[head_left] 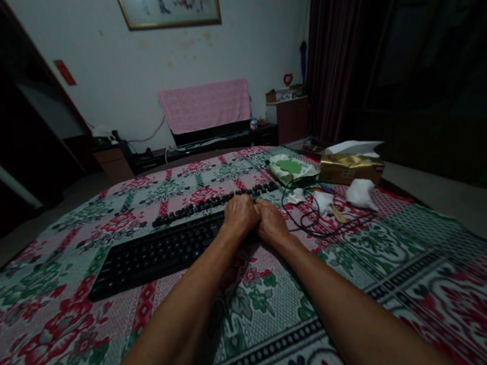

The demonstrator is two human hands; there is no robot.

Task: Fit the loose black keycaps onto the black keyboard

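Note:
A black keyboard (157, 253) lies slanted on the flowered cloth, and its right end is hidden by my hands. My left hand (241, 213) is closed over that end. Right against it, also closed, is my right hand (271, 220); the two touch at thumbs and knuckles. Whatever the fingers hold is out of sight beneath them. Behind the keyboard runs a line of small loose black keycaps (201, 206), which passes behind my hands and comes out on the right.
A looped black cable (314, 230) lies right of my hands, among crumpled white tissues (360, 194). Farther back are a green-and-white wipes pack (291, 168) and a gold tissue box (348, 166). Patterned cloth (255, 305) covers the surface, whose right edge drops off toward the floor.

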